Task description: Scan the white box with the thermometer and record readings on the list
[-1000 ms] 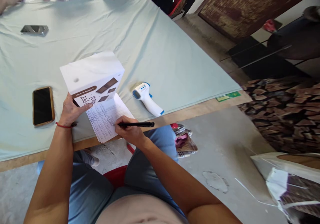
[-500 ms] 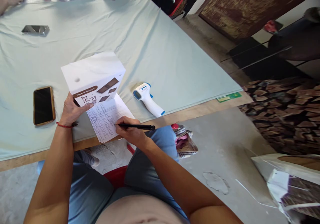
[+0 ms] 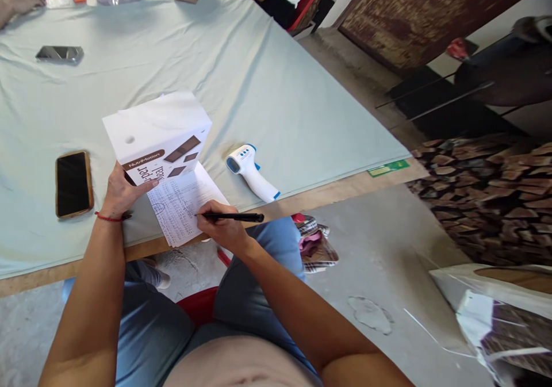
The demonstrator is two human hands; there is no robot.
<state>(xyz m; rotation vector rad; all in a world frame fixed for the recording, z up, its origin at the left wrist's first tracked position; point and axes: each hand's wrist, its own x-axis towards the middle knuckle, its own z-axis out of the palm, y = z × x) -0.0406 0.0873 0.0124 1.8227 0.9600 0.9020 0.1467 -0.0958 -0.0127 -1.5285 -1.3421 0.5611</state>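
Pale cloth point(image 3: 297, 117) drapes your counter point(image 3: 336, 195); your left hand point(image 3: 122, 190) grips the white box point(image 3: 159, 117), right hand point(image 3: 222, 226) the black pen point(image 3: 244, 217); paper point(image 3: 176, 220) already densely written, what's left unclear

My one camera looks from my head, forward and steeply down over my lap point(image 3: 150, 312), close above my left grip point(image 3: 121, 190) and right grip point(image 3: 222, 226). The near edge of the tabletop point(image 3: 302, 122) slants up rightward to its corner, with floor point(image 3: 366, 249) beyond.
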